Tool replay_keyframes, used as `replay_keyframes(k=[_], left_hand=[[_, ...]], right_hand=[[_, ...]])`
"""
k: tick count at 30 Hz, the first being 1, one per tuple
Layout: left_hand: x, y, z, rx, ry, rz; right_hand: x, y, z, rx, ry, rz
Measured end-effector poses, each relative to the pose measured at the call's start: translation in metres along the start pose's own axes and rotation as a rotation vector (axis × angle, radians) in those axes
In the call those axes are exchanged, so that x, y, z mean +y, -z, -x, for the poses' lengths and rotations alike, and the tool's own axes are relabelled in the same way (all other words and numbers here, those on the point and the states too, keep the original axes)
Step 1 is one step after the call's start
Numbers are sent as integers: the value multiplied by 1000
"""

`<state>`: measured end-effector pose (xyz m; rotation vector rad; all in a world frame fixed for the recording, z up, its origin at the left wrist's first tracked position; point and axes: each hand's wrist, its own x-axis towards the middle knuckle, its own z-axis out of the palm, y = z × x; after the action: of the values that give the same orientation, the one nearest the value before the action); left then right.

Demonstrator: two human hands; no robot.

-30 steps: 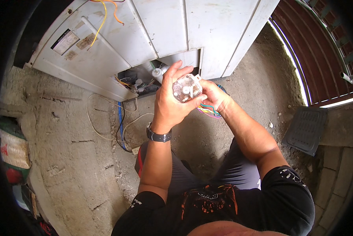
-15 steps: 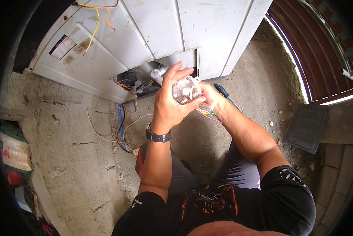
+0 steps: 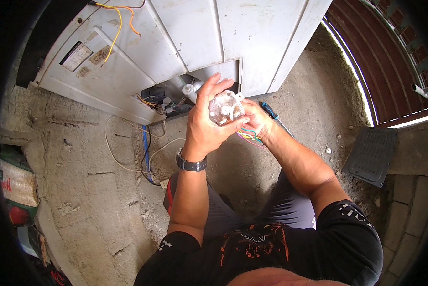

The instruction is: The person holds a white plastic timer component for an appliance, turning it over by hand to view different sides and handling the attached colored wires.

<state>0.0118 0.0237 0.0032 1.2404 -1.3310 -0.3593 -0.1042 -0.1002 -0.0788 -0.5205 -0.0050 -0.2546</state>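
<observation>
Between my two hands is a clear plastic-cased timer [image 3: 226, 110] with a pale round hub and brownish, dirty-looking parts inside. My left hand [image 3: 203, 114] wraps it from the left, two fingers raised along its upper side and the thumb along its lower edge. My right hand [image 3: 256, 119] grips it at the right side; those fingertips are partly hidden behind it. Yellow, green and pink wires [image 3: 250, 135] hang out beneath the right hand. Just beyond, a white metal machine cabinet [image 3: 195, 33] has an opening low down, where a white hose fitting [image 3: 189, 89] and loose wires show.
On the rough concrete ground, a blue-handled screwdriver [image 3: 270, 110] lies right of my hands. A slotted dark panel [image 3: 370, 155] lies farther right. Pale, black and blue cables [image 3: 146, 148] curl at the left. Yellow and orange wires [image 3: 116, 28] dangle from the cabinet top. A sack [image 3: 18, 183] sits far left.
The timer is turned very slightly in my hands. Otherwise my hands and the things around them stay in place.
</observation>
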Motion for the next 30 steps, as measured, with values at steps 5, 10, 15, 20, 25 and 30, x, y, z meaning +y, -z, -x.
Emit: replay_keyframes(k=[5, 10, 15, 20, 25, 30], left_hand=[[-2, 1, 0, -2, -2, 13], [-2, -1, 0, 7, 2, 24], [0, -5, -3, 5, 8, 11], [7, -13, -7, 14, -22, -31], [11, -19, -9, 13, -30, -47], [13, -22, -10, 15, -44, -57]], right_hand=[[1, -3, 0, 53, 12, 28], [1, -4, 0, 95, 15, 76], [-1, -1, 3, 99, 27, 86], [-7, 4, 10, 78, 41, 72], [-12, 2, 16, 43, 48, 44], [-13, 1, 17, 116, 44, 131]])
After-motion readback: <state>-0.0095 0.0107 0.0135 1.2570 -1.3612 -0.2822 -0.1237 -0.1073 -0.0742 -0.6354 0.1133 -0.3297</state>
